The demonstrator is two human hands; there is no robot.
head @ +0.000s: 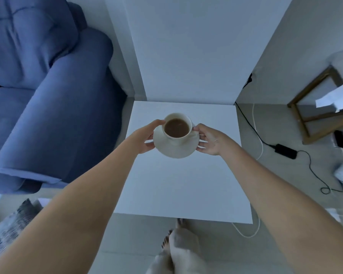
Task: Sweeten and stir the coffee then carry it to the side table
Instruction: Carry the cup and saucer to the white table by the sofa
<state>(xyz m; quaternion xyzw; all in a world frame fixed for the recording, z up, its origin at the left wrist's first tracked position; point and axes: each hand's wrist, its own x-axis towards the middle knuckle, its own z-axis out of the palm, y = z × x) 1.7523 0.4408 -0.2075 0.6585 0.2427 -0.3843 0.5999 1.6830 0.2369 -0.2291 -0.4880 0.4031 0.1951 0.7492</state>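
Observation:
A white cup [173, 120] full of brown coffee stands on a white saucer [176, 149], tilted slightly. Both hang over the far half of the square white side table [176, 184]; whether the saucer touches the tabletop I cannot tell. My left hand [145, 138] grips the saucer's left rim, thumb up near the cup. My right hand [212, 140] holds the right rim, fingers under the edge. No spoon shows.
A blue sofa [53, 115] stands close to the table's left side. White walls form a corner behind it. On the floor to the right lie a black power adapter [285, 151] with cables and a wooden stool frame [315, 107]. My feet [178, 248] stand at the table's near edge.

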